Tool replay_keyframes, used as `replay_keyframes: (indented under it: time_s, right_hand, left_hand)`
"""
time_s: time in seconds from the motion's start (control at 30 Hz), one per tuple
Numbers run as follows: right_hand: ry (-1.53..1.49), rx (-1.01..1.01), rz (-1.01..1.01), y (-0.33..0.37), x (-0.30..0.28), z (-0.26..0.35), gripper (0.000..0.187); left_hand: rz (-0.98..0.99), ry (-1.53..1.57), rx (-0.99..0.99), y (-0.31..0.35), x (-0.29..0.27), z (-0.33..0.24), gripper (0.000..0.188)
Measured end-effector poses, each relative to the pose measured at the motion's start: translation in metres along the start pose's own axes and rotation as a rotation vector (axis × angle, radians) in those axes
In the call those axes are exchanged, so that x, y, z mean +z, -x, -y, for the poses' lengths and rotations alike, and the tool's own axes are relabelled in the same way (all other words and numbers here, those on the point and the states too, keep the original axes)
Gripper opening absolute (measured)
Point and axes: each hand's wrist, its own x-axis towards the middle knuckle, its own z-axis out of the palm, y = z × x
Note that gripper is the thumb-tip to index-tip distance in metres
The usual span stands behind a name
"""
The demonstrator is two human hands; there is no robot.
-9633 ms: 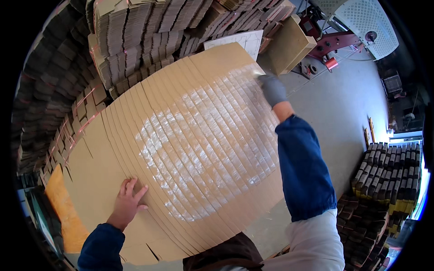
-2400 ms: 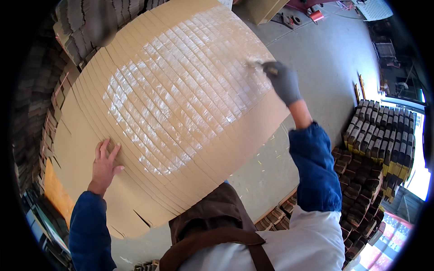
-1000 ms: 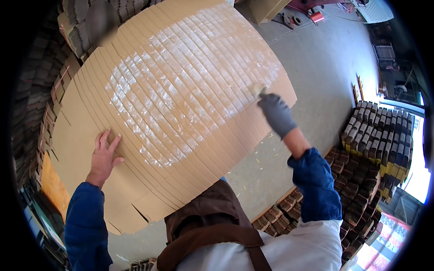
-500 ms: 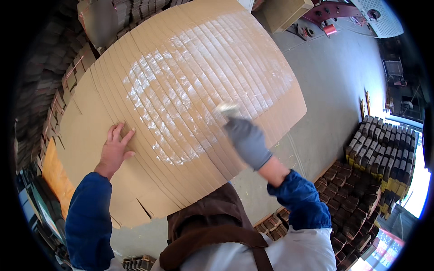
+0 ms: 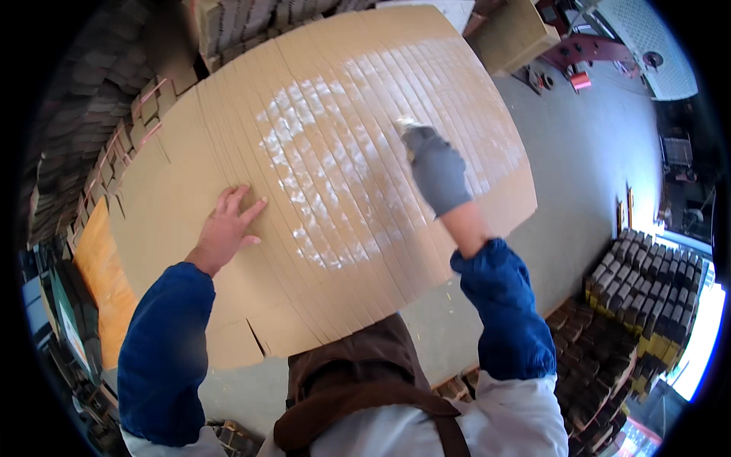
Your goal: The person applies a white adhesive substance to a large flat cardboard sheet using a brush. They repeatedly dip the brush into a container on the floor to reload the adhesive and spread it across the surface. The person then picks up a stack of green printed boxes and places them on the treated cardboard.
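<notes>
Spread in front of me are several brown cardboard sheets point(image 5: 175, 167), fanned so that their edges overlap in narrow strips. A shiny, whitish wet coating point(image 5: 312, 221) covers the middle and far right of the strips. My right hand point(image 5: 440, 169), in a grey glove, is closed round a brush whose pale end point(image 5: 407, 123) sits over the coated strips; its handle is hidden in the fist. My bare left hand point(image 5: 228, 226) lies on the uncoated cardboard left of the coating, fingers spread and holding nothing.
Stacked cardboard pieces point(image 5: 91, 99) line the left side. An orange-brown board point(image 5: 106, 278) stands at the lower left. To the right, bundled dark stacks point(image 5: 647, 266) rest on the grey floor point(image 5: 594, 160). A wooden box point(image 5: 514, 38) and a red machine part point(image 5: 586, 49) are at the far right.
My right hand has swept the brush away from me and slightly right across the strips. In the picture, the cardboard and my left hand sit further right.
</notes>
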Motion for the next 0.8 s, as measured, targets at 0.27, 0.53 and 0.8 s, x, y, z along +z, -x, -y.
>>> replay_keyframes:
  time_s: [0.27,0.53,0.8]
  right_hand:
    - [-0.077,0.285,-0.056,-0.018,-0.01,-0.024,0.018]
    - [-1.04,0.814,-0.875,0.172,-0.112,-0.059,0.026]
    - [-0.887,1.397,-1.112,0.413,0.031,-0.142,0.026]
  left_hand:
    - [-0.015,-0.015,-0.001,-0.005,-0.013,0.002,0.076]
    - [-0.041,0.094,-0.005,-0.004,0.012,-0.002,0.084]
    - [0.053,0.09,0.044,-0.013,0.014,-0.003,0.085]
